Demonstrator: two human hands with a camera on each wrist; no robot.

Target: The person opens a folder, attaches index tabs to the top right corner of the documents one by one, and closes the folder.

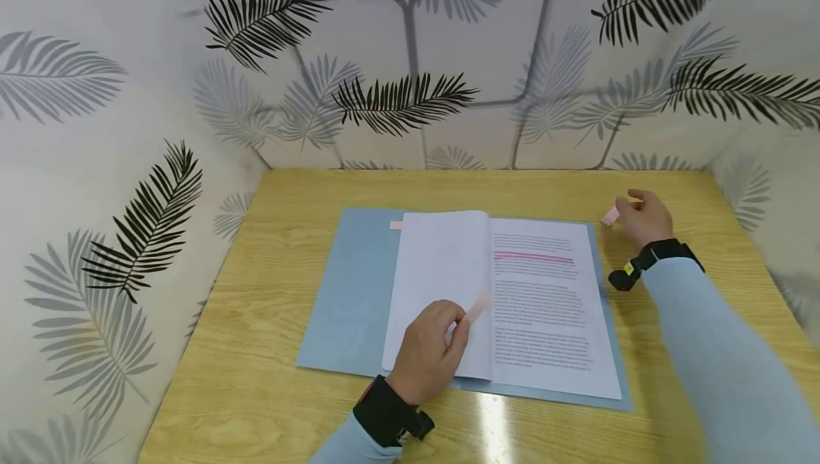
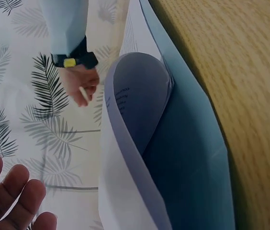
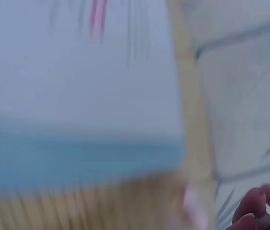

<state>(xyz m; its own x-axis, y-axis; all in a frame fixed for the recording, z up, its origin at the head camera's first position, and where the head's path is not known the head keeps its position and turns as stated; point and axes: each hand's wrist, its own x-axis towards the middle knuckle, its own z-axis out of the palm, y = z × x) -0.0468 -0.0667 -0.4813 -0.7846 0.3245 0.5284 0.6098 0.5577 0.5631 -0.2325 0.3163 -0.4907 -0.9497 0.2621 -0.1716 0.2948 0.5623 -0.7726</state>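
My left hand (image 1: 428,350) pinches a pale pink sticky strip (image 1: 477,307) over the turned page of a stapled-looking document. Its fingers (image 2: 13,189) show at the lower left of the left wrist view. My right hand (image 1: 645,220) is at the back right, past the folder, thumb and forefinger apart. Right at its fingertips is a small pink sticky pad (image 1: 611,215), blurred and with a gap to the fingers in the right wrist view. The document's printed page (image 1: 541,307) has a pink highlighted line near its top; the turned page (image 1: 442,272) is blank.
The document lies in an open blue folder (image 1: 349,293) on a wooden table (image 1: 256,350). A pink tab (image 1: 396,225) sticks out at the turned page's upper left edge. Leaf-patterned cloth walls (image 1: 448,58) rise behind and beside the table.
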